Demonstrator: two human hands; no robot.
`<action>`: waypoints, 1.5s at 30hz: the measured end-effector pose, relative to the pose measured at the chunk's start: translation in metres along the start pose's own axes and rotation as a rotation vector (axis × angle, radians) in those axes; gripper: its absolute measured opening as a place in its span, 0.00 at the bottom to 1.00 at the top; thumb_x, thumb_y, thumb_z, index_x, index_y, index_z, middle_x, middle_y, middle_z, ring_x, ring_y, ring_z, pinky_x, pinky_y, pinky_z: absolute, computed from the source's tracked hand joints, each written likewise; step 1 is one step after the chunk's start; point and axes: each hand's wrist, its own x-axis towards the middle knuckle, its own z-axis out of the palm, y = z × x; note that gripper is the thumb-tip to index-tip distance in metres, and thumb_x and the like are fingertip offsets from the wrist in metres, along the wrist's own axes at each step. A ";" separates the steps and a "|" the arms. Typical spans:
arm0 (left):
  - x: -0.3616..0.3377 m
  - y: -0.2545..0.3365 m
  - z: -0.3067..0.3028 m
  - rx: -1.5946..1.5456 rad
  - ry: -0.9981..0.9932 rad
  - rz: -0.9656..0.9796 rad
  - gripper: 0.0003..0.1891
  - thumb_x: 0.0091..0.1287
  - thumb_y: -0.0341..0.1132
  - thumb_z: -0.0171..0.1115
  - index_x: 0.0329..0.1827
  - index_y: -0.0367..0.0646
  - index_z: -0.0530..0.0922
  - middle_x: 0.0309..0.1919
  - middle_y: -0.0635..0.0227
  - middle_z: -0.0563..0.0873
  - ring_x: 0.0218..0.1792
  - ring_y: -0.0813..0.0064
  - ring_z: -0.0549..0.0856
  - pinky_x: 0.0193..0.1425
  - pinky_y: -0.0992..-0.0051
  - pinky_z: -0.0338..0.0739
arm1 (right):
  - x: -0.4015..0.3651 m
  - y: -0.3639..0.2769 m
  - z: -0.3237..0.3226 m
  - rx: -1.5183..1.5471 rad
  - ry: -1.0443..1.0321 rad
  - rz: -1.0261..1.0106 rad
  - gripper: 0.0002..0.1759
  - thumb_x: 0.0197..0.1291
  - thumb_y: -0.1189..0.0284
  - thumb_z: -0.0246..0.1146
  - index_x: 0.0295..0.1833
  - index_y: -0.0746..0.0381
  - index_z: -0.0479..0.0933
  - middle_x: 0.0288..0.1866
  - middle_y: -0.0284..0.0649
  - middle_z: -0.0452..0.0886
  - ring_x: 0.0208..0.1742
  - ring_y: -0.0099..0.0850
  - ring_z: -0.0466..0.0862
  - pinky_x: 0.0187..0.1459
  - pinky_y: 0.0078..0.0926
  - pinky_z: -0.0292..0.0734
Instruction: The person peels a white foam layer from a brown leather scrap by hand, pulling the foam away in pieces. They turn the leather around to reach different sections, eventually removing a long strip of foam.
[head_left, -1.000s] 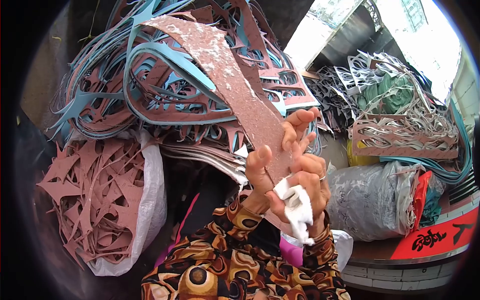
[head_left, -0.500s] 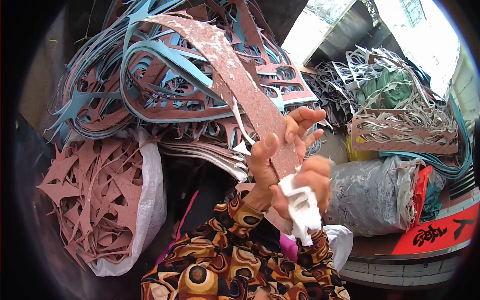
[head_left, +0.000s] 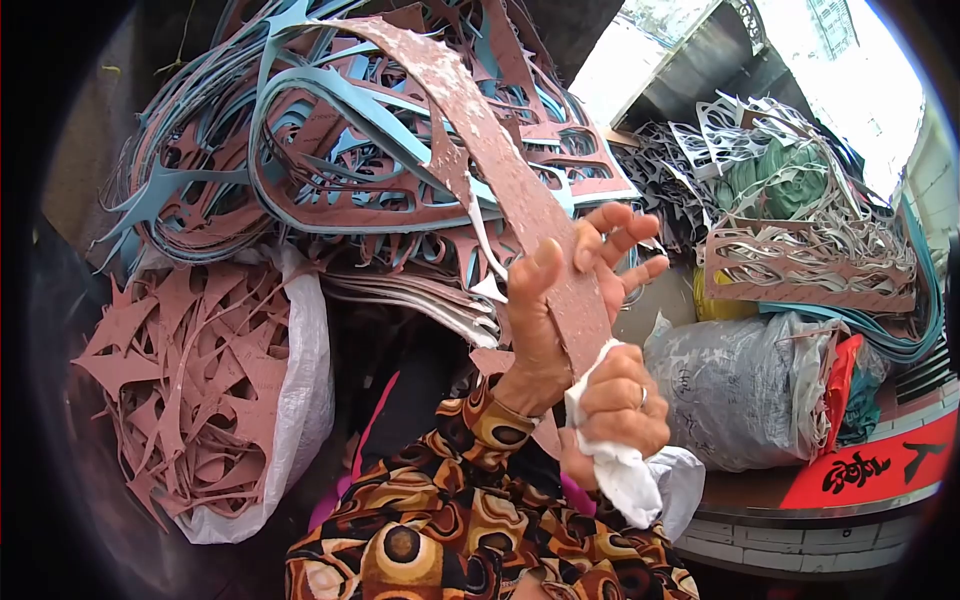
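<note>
A long reddish-brown strip (head_left: 510,190), patchy with white, slants from the upper left down through my left hand (head_left: 575,275). It lies across that palm, between the thumb and a bent finger that rests on it; the other fingers spread to the right. My right hand (head_left: 620,410), with a ring on one finger, is a closed fist just below, at the strip's lower end. It clutches a crumpled white piece (head_left: 628,485) that hangs under the fist. A thin white sliver (head_left: 484,240) dangles beside the strip.
Bundled blue and reddish cut-out sheets (head_left: 350,150) rise behind the hands. At left stands a white sack (head_left: 305,370) of reddish scraps. To the right are a grey plastic-wrapped bundle (head_left: 740,395), further scrap bundles (head_left: 810,260) and a red banner with black characters (head_left: 870,470).
My right fist has moved slightly down, with the white piece now lower and wrapped at the strip's end. My left hand and the strip have shifted a little to the right.
</note>
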 end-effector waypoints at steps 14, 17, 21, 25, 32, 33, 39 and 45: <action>0.010 -0.005 0.004 0.019 -0.073 0.026 0.21 0.56 0.57 0.59 0.28 0.48 0.67 0.48 0.60 0.75 0.58 0.63 0.73 0.64 0.51 0.62 | 0.004 0.007 -0.009 -0.508 0.090 0.086 0.22 0.38 0.66 0.72 0.35 0.66 0.71 0.35 0.45 0.74 0.35 0.43 0.77 0.36 0.35 0.75; 0.008 -0.009 0.005 -0.027 -0.024 0.036 0.21 0.57 0.56 0.60 0.27 0.48 0.67 0.48 0.61 0.76 0.58 0.63 0.73 0.64 0.49 0.62 | -0.009 0.011 -0.004 -0.409 0.180 0.107 0.23 0.40 0.62 0.72 0.31 0.65 0.68 0.31 0.43 0.72 0.32 0.40 0.76 0.32 0.34 0.73; 0.009 -0.006 0.003 0.032 -0.065 0.039 0.20 0.56 0.55 0.60 0.27 0.49 0.66 0.48 0.62 0.76 0.59 0.63 0.73 0.64 0.49 0.61 | -0.022 0.027 0.011 -0.381 0.351 0.007 0.21 0.39 0.64 0.70 0.31 0.62 0.67 0.27 0.41 0.71 0.28 0.35 0.73 0.28 0.31 0.69; 0.015 -0.002 0.003 0.045 -0.129 0.016 0.21 0.56 0.56 0.60 0.27 0.49 0.66 0.49 0.61 0.75 0.59 0.63 0.72 0.65 0.48 0.61 | -0.006 0.015 0.006 -0.578 0.331 -0.027 0.18 0.37 0.70 0.68 0.33 0.62 0.67 0.30 0.41 0.71 0.29 0.35 0.73 0.30 0.33 0.69; 0.012 -0.001 0.006 -0.013 -0.148 0.049 0.25 0.56 0.61 0.58 0.27 0.47 0.66 0.52 0.57 0.76 0.64 0.59 0.68 0.66 0.36 0.54 | -0.008 0.021 0.010 -0.532 0.344 -0.139 0.13 0.45 0.68 0.62 0.29 0.62 0.65 0.23 0.39 0.69 0.22 0.32 0.71 0.24 0.28 0.68; 0.011 -0.003 0.007 -0.031 -0.153 0.055 0.25 0.56 0.61 0.58 0.27 0.46 0.66 0.53 0.56 0.75 0.64 0.59 0.68 0.66 0.35 0.53 | -0.001 0.018 0.016 -0.583 0.415 -0.132 0.11 0.49 0.69 0.60 0.27 0.61 0.64 0.19 0.37 0.67 0.17 0.30 0.68 0.21 0.28 0.65; 0.011 -0.004 0.007 0.030 -0.140 0.058 0.22 0.56 0.58 0.59 0.28 0.48 0.66 0.51 0.61 0.75 0.61 0.62 0.72 0.64 0.47 0.62 | -0.027 0.017 0.021 -0.341 0.419 0.017 0.19 0.44 0.69 0.70 0.34 0.60 0.64 0.32 0.39 0.71 0.29 0.36 0.77 0.31 0.33 0.73; 0.015 -0.001 0.010 0.026 -0.158 0.038 0.22 0.56 0.57 0.59 0.28 0.48 0.66 0.50 0.60 0.75 0.61 0.62 0.71 0.64 0.47 0.63 | -0.001 0.013 0.027 -0.404 0.617 -0.016 0.18 0.40 0.73 0.72 0.30 0.61 0.67 0.34 0.42 0.73 0.35 0.36 0.77 0.33 0.32 0.73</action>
